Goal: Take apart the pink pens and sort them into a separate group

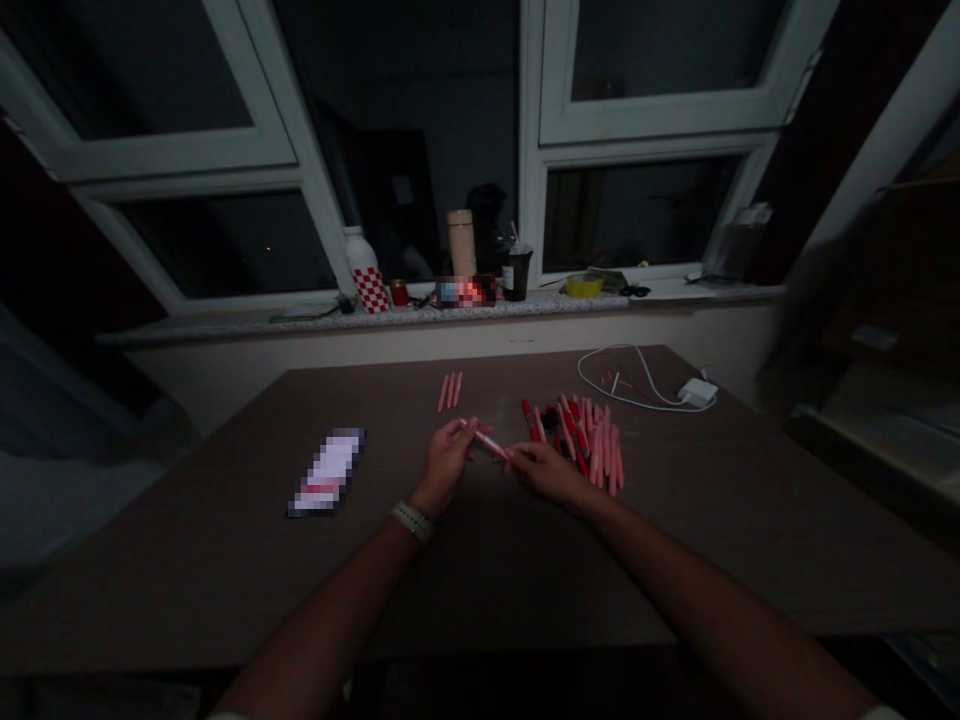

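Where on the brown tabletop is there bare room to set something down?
Bare: between the dark-edged rectangular phone and the left hand; also left of the three slim pink pens. Crowded: beside the right hand, with piled pink, red and black pens, then the white corded charger beyond.

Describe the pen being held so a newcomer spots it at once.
Find the brown table before the windows; look near its middle. There, a pen slants between the left hand and the right hand. Unlike the pile of pens at right and the three pens lying beyond, it is held at both ends.
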The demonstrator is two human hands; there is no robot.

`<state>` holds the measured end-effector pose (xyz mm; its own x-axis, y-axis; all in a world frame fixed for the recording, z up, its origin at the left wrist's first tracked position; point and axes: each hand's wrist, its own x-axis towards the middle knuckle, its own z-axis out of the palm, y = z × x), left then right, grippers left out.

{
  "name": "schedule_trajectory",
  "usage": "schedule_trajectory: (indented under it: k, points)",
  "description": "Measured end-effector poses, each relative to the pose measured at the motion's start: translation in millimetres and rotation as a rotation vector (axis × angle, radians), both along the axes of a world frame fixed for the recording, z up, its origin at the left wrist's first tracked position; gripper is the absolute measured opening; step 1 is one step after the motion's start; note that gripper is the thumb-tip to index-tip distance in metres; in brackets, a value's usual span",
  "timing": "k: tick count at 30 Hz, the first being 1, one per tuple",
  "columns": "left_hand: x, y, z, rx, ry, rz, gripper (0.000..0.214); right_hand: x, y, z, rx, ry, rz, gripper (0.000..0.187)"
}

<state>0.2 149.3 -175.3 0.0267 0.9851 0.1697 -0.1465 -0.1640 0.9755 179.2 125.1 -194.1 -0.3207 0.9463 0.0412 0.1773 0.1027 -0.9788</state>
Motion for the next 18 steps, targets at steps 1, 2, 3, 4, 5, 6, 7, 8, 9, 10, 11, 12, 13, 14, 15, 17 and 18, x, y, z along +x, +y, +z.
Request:
schedule_trajectory:
  k: [1,2,3,4,5,6,7,8,9,10,11,12,13,14,15,17,18]
  points:
    - [0.3,-0.2,-0.1,0.002,0.005,-0.005,0.04,-0.3,0.2,-1.7,-0.023,0.032,0.003,0.033]
    - [0.7,-0.6,-0.1,0.002,0.011,-0.009,0.04,-0.7,0.2,-3.2,-0.039,0.063,0.002,0.029]
    - [1.2,-1.0,0.1,0.004,0.017,-0.013,0.04,-1.0,0.2,-4.5,-0.048,0.09,-0.003,0.027]
    - [1.6,-1.4,0.3,0.005,0.021,-0.014,0.039,-1.2,0.2,-5.6,-0.049,0.112,-0.016,0.027]
    - [2.0,-1.6,0.6,0.009,0.023,-0.012,0.038,-1.3,0.1,-6.3,-0.045,0.126,-0.033,0.028]
    - [2.2,-1.7,0.8,0.012,0.024,-0.007,0.037,-1.3,0.2,-6.7,-0.042,0.137,-0.05,0.029]
    - [2.2,-1.5,0.8,0.016,0.024,-0.001,0.037,-1.3,0.4,-6.8,-0.041,0.149,-0.063,0.03]
    - [2.1,-1.0,0.8,0.02,0.024,0.003,0.037,-1.1,0.6,-6.6,-0.045,0.157,-0.068,0.03]
    - [1.8,-0.4,0.6,0.021,0.022,0.008,0.037,-0.8,0.9,-6.1,-0.052,0.167,-0.062,0.03]
    - [1.4,0.3,0.3,0.02,0.019,0.008,0.038,-0.4,1.2,-5.4,-0.057,0.174,-0.046,0.03]
    - [1.0,1.0,-0.1,0.019,0.018,0.009,0.039,0.2,1.4,-4.5,-0.058,0.164,-0.029,0.03]
    - [0.5,1.7,-0.6,0.022,0.02,0.009,0.039,0.9,1.6,-3.5,-0.039,0.144,-0.007,0.029]
    - [0.1,2.2,-1.2,0.026,0.024,0.008,0.039,1.8,1.7,-2.5,-0.014,0.115,0.008,0.026]
    - [-0.4,2.7,-1.9,0.03,0.028,0.007,0.038,2.7,1.7,-1.6,0.016,0.081,0.013,0.024]
    - [-0.9,3.2,-2.7,0.032,0.031,0.009,0.037,3.7,1.7,-0.9,0.046,0.043,0.014,0.025]
    - [-2.0,4.1,-4.4,0.029,0.028,0.026,0.037,5.2,1.8,-0.2,0.084,-0.023,0.003,0.027]
    - [-2.6,4.7,-5.3,0.029,0.025,0.041,0.038,5.8,2.0,-0.2,0.094,-0.045,-0.004,0.027]
